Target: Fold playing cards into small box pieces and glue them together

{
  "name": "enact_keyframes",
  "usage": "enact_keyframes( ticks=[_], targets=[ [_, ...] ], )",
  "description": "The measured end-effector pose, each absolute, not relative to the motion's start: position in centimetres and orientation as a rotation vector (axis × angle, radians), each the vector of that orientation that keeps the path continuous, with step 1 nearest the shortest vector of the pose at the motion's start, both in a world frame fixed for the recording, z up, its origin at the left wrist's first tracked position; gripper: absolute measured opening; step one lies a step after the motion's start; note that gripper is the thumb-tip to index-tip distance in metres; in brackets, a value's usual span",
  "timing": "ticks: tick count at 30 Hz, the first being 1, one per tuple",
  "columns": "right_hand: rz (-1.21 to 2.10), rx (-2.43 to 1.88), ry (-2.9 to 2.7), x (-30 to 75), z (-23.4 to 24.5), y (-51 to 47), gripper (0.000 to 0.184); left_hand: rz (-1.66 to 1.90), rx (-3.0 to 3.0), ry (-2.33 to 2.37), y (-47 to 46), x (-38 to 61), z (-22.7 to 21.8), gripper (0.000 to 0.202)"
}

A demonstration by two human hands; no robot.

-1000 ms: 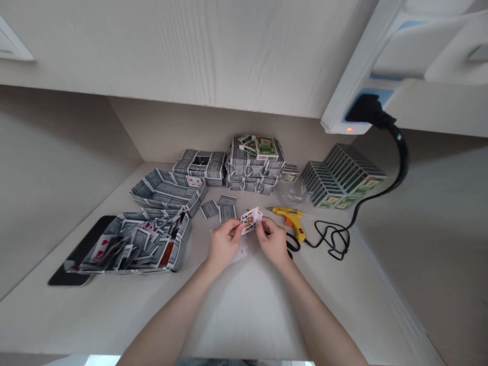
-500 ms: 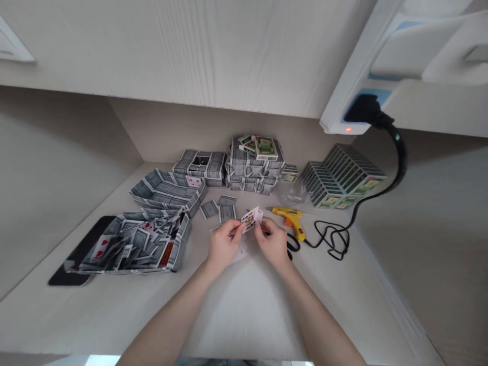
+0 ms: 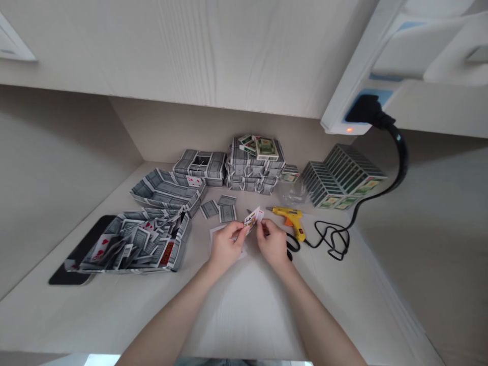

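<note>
The cards point(image 3: 251, 219) are being pinched by the left hand point(image 3: 227, 245), their right edge being gripped by the right hand point(image 3: 273, 243) too, and are being held up between both, above the counter point(image 3: 246, 310)!

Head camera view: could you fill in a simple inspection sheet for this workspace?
Surface: pale tabletop.
Job's things: playing cards, held up at the center.
Clutter: three loose cards face down, farther back; yellow glue gun to the right; card-filled tray at left, partly over a dark flat object.
Hands: left hand and right hand both pinch the playing cards.
Cables: black cord leads from a plug in the power strip.
Surroundings: back wall, patterned boxes before it.
</note>
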State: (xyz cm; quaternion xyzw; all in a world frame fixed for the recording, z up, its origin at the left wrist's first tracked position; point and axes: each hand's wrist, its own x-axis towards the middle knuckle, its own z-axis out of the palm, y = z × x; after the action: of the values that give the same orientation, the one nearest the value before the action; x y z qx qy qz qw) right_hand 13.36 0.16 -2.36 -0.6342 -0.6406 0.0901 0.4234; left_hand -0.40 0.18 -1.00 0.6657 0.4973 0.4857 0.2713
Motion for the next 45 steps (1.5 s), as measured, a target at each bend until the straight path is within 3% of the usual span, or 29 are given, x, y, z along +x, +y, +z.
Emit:
enact_keyframes(
  ticks=[4, 13, 17, 21, 26, 45],
  targets=[
    [0.334, -1.538, -1.592, 13.3, -2.3, 0.3, 0.022, 1.373, 1.689, 1.336, 0.7, -0.7, -1.0, 0.015],
    [0.168, -1.65, -1.673, 13.2, -2.3, 0.0, 0.02, 1.351, 1.555, 1.317, 0.7, -0.4, -1.4, 0.017],
    [0.478, -1.446, -1.493, 13.1, -1.5, -0.1, 0.02, 1.347, 1.244, 1.214, 1.3, -0.4, -1.0, 0.022],
    [0.901, -1.231, -1.239, 12.9, -1.0, 0.2, 0.034, 1.288, 1.0, 1.109, 1.6, -0.5, -0.2, 0.029],
    [1.116, -1.165, -1.09, 12.7, -1.0, 0.2, 0.038, 1.227, 0.99, 1.026, 1.2, -0.4, 0.3, 0.028],
    [1.024, -1.198, -1.219, 12.6, -0.1, -0.6, 0.039, 1.235, 1.074, 1.051, 0.8, -0.4, -0.1, 0.027]
  ],
)
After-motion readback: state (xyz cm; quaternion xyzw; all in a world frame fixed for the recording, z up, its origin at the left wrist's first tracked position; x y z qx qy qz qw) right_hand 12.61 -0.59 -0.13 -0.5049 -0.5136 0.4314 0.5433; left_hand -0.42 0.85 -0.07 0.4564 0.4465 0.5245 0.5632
